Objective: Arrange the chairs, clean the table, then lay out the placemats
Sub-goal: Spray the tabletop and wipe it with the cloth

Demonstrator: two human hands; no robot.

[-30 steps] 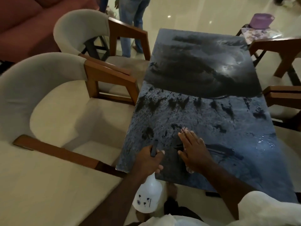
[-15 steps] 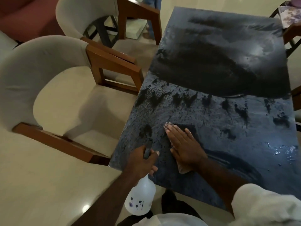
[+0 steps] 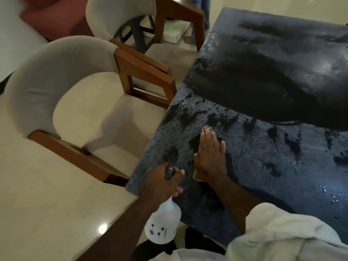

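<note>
The shiny pale floor (image 3: 37,204) is the biggest thing here. On it stands a long dark worktop (image 3: 263,157). Its top looks wet, with dark splotches across the middle and a big dark smear at the far end.

Two chairs sit along its left side. The near chair (image 3: 62,78) has a round grey back, a cream seat and brown wood arms. Its front is just beside the worktop's edge. The far chair (image 3: 116,14) looks the same and stands next to it, farther along. A red sofa (image 3: 56,17) is in the top left corner.

A white sleeve (image 3: 282,232) covers the right arm at the bottom. The right hand (image 3: 211,157) lies flat on the worktop near the left edge. Its fingers are straight and together, and it presses down on a pale cloth (image 3: 196,178). Only little bits of the cloth peek out.

The left hand (image 3: 165,182) is just beside it at the near corner. It is curled tight round the dark top of a white spray bottle (image 3: 162,225). The bottle hangs down below the worktop's edge.

A few small shiny drops (image 3: 331,194) sit on the worktop at the right.
</note>
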